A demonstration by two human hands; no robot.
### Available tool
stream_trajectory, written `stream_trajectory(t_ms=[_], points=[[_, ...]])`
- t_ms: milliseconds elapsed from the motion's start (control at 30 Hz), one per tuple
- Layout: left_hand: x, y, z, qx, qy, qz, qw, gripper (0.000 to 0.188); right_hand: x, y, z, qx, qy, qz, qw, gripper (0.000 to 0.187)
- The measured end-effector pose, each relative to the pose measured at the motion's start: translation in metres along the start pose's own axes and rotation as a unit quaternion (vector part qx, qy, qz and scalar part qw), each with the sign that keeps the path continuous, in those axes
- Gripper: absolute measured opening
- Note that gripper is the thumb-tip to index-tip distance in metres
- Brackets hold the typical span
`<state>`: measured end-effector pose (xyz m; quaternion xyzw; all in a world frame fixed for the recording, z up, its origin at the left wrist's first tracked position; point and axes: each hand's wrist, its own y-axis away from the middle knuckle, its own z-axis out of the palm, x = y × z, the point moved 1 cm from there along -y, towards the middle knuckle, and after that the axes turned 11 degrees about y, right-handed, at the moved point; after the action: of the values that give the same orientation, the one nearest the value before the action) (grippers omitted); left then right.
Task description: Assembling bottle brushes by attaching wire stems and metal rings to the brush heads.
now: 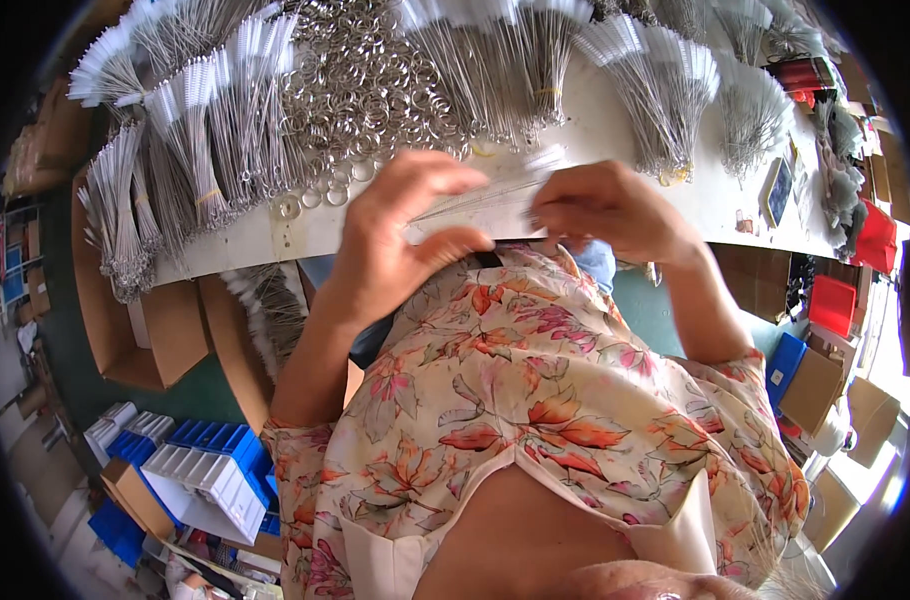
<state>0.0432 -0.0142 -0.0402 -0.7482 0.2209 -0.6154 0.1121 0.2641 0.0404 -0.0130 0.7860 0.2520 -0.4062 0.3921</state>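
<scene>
My left hand (pixel 390 225) hovers at the table's near edge, thumb and fingers spread apart, with nothing visible between them. Opposite it, my right hand (pixel 615 212) has its fingers curled together; whatever they pinch is hidden behind them. Between the two hands, a few thin wire brushes (pixel 490 195) with pale bristle ends lie slantwise over the white table (pixel 325 232). Just beyond my left hand spreads a heap of shiny metal rings (pixel 365 90). A few loose rings (pixel 312 198) sit at the heap's near side.
Bundles of wire brushes (pixel 200 130) crowd the table's left, and more bundles (pixel 665 95) stand to the right. A phone-like dark object (pixel 777 192) lies near the right end. Below are an open cardboard box (pixel 150 335), blue and white bins (pixel 205 475) and a red container (pixel 832 305).
</scene>
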Motion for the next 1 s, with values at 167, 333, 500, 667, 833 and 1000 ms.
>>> stream_trajectory(t_ms=[167,333,500,667,833,1000], points=[[-0.036,0.056,-0.02,0.029,-0.235,-0.266,0.935,0.016,0.077,0.05,-0.02,0.156,0.617,0.109,0.764,0.011],[-0.041,0.059,-0.011,0.054,-0.19,-0.213,0.957,0.013,0.072,0.028,0.001,0.232,0.181,0.004,0.956,0.011],[-0.006,0.026,-0.006,0.176,0.269,-0.254,0.912,0.011,-0.004,-0.035,0.047,0.222,0.139,-0.248,0.933,0.008],[0.008,0.007,-0.026,0.086,0.183,-0.17,0.964,0.015,-0.024,-0.05,0.038,0.173,0.077,-0.255,0.948,0.009],[0.014,-0.004,-0.032,0.043,0.184,-0.132,0.973,0.019,-0.028,-0.043,0.025,0.08,-0.057,-0.139,0.985,0.014],[0.013,-0.011,-0.031,0.023,0.177,-0.099,0.979,0.022,-0.021,-0.044,0.024,0.069,-0.147,-0.131,0.978,0.018]])
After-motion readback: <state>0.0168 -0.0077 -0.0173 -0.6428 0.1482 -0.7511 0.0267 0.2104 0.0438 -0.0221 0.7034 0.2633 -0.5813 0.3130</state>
